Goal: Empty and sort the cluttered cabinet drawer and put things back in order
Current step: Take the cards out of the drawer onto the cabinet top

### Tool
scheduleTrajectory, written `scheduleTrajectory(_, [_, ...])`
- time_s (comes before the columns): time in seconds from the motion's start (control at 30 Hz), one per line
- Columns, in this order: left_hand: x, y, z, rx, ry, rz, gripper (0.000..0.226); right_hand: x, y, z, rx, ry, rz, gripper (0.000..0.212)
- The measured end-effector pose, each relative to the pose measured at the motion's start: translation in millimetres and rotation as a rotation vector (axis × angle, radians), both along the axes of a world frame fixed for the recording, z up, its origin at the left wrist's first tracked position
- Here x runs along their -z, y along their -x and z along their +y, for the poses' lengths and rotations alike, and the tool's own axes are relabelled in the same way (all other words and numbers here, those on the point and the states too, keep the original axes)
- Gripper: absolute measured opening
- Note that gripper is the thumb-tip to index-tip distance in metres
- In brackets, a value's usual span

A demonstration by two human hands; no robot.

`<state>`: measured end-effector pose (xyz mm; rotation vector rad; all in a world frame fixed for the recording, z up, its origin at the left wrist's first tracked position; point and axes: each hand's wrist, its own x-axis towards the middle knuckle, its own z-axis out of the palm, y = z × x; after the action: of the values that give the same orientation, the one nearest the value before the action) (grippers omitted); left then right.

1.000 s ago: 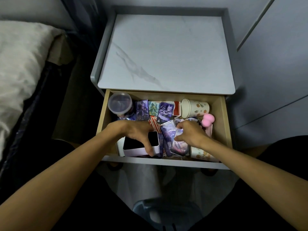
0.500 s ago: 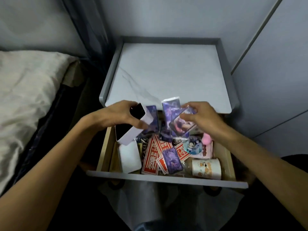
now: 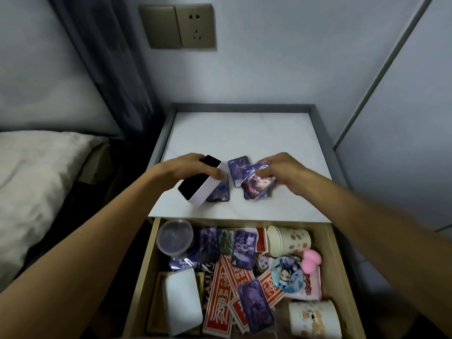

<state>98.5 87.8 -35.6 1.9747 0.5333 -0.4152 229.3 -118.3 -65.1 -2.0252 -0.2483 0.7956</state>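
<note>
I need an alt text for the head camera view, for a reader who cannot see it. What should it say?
Over the marble-look cabinet top, the left hand grips a white box and the right hand pinches purple picture cards. Below, the open drawer holds red packets, paper cups and a plastic tub.

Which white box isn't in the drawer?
The black-lined white box, held by the left hand over the marble top; the plain white one lies in the drawer.
</note>
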Motion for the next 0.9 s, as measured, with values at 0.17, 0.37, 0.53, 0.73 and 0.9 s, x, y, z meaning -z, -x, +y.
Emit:
scheduleTrajectory(0.17, [-2,5,13,-0.014,-0.023,-0.001,0.063,0,-10,-5,0.012,0.084,-0.125,0.037])
scheduleTrajectory(0.37, [-18,11,16,-0.178,-0.079,-0.139,0.041,-5,5,0,-0.119,0.238,-0.313,0.054])
scheduleTrajectory(0.53, [-15,-14,36,-0.372,-0.392,-0.214,0.064,-10,14,34,-0.272,0.089,-0.357,0.038])
scheduleTrajectory(0.73, [12,-60,62,-0.271,-0.779,-0.132,0.082,6,-5,79,-0.440,0.117,-0.495,0.046])
scheduleTrajectory(0.9, [38,-100,85,-0.113,-0.864,-0.108,0.073,29,-24,104,-0.644,0.241,-0.633,0.066])
